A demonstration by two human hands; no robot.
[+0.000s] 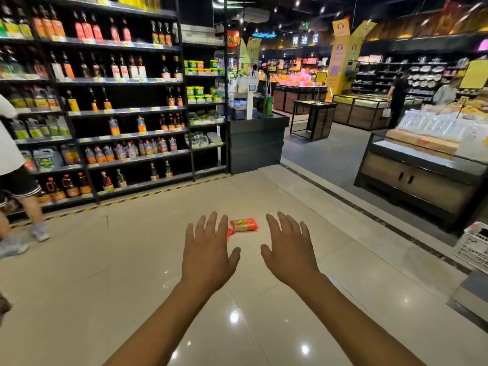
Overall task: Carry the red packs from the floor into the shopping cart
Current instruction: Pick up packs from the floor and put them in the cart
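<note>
Left hand: is held out forward, palm down, fingers straight and fanned wide; nothing is gripped.
Right hand: is held out alongside, palm down, fingers spread and relaxed; nothing is gripped.
Red-ended plastic pack with a pale, green-printed middle: is seen lying flat on the glossy beige tiled floor, just beyond the fingertips, in the gap between the two hands and closer to the left one; it is touched by neither.
Long axis: is laid across the view, running from the left hand's side towards the right hand's side, with the right end set slightly nearer the hands.
Red strip: is glimpsed beside the left index finger, touching the pack's left end; whether it is a second pack cannot be told, as the rest is covered by the fingers.
White lattice plastic crate: is spotted far to the right of the right hand, by the frame edge; something dark is held inside, too little shown to name.
Dark wood-fronted display counter: is set beyond the right hand; clear-wrapped goods are piled on top.
Black metal shelving: is ranged beyond the left hand; its tiers are filled with orange- and red-labelled bottles and jugs.
Passer-by in white top and dark shorts: is caught far left of the left hand.
</note>
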